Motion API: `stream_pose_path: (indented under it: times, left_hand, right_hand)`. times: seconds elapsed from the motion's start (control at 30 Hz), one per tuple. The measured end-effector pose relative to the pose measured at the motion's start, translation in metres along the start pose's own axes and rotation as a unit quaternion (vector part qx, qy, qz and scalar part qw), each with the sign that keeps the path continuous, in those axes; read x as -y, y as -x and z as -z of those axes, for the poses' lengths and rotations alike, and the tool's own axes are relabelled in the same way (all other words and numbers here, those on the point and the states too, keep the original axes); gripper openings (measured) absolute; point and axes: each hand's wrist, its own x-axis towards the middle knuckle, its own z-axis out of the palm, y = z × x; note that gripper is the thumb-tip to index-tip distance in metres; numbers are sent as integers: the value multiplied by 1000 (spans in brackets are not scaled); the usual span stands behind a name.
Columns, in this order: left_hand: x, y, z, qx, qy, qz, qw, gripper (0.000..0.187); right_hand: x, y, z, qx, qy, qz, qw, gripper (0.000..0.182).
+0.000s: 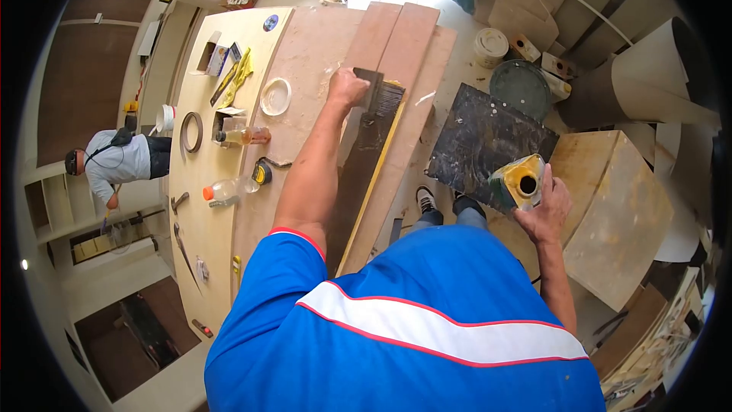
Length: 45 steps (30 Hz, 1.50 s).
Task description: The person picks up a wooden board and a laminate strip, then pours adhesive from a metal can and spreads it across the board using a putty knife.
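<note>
My left hand (348,88) is closed on a flat dark spreader (369,90), pressed against a long narrow board. Dark brown, wet-looking glue (367,145) coats that board, with streaks near its far end and a yellowish line along its right edge. Off to the right, my right hand (550,206) grips a tin can (526,181) by its side. The can has a round dark opening in its top and yellow-brown drips around it. It overlaps the black stained panel (488,133) in this view.
Reddish-brown boards (404,38) lie beside the coated strip. On the pale table (200,236) are a tape roll (191,132), a white tub (275,97), bottles (229,189) and a tape measure (261,173). A wooden box (610,214) stands right. Another person (122,154) works at far left.
</note>
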Motion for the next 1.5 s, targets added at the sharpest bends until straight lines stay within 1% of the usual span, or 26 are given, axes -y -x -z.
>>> stream_pose_path:
  times: [0.07,0.1,0.17,0.2,0.23,0.33,0.37,0.47,0.5,0.53,0.57,0.63,0.7,0.73,0.77,0.8,0.83,0.9,0.93,0.97,1.07,1.17,1.27,1.37,1.43,1.5]
  left_hand:
    - [-10,8,-3,36,183,96,978,23]
    - [-4,9,-6,37,219,119,968,23]
    - [45,-7,-14,18,145,130,981,23]
    - [46,-5,-7,11,107,132,985,23]
    - [48,-1,-2,-4,130,150,980,20]
    - [54,-10,7,-49,-10,23,998,20]
    - [63,-24,0,-57,3,-12,998,25]
    - [7,-1,4,3,205,61,977,31]
    - [29,-13,-8,-19,-22,52,998,32]
    - [54,-20,-16,-44,14,73,996,33]
    - [83,-36,-22,-49,54,90,993,32]
    - [89,-33,-23,-27,116,127,985,29]
    - [35,-4,13,8,163,155,974,27]
    - [30,-9,14,-4,62,76,995,26]
    - [25,-18,14,-16,-39,-3,999,26]
    - [11,-14,18,-28,-139,-82,987,25]
    - [-5,-9,17,-62,-197,-90,974,21]
    - [-35,12,22,-95,-221,-176,955,17]
    - [-39,20,21,-110,-231,-218,942,16]
    - [-36,24,17,-160,-246,-289,911,17]
    - [-27,16,16,-103,-276,-421,858,14]
    - [-22,14,5,-75,-306,-455,833,12]
    - [-9,24,-12,-30,-379,-408,830,16]
    - [-8,32,-2,9,-360,-409,838,15]
    - [2,40,2,19,-359,-417,835,12]
    - [4,32,5,15,-365,-420,831,10]
  right_hand:
    - [3,-1,1,15,-1,-5,1000,108]
    - [4,0,1,16,1,2,1000,107]
    - [3,-3,-1,13,2,14,1000,106]
    - [3,-5,-2,9,-5,16,1000,106]
    - [3,-5,-3,7,-11,17,1000,106]
    - [5,-1,-4,3,1,28,1000,107]
    - [7,-3,-4,-3,10,33,999,107]
    - [12,-5,-5,-1,5,38,999,107]
    - [14,-4,-6,9,2,48,999,107]
    - [12,-4,-7,13,0,48,999,108]
    - [9,-3,-8,17,-2,44,999,108]
    - [8,1,-9,18,-19,27,999,109]
    - [12,1,-9,9,-18,25,999,109]
    - [16,1,-8,0,-7,28,1000,109]
    - [17,1,-7,-7,5,32,999,108]
    - [18,1,-7,-10,4,36,999,109]
    - [18,1,-7,-12,3,39,999,109]
    - [19,2,-9,-11,2,44,999,109]
    - [19,4,-9,-9,1,45,999,109]
    - [19,3,-10,-9,1,46,999,109]
    - [19,5,-10,0,16,42,999,108]
    - [19,7,-13,-10,12,46,999,108]
    - [17,8,-15,-14,7,54,998,108]
    - [16,9,-15,-4,9,41,999,108]
    - [14,11,-15,-2,2,29,1000,108]
    - [14,8,-15,-9,-4,23,1000,109]
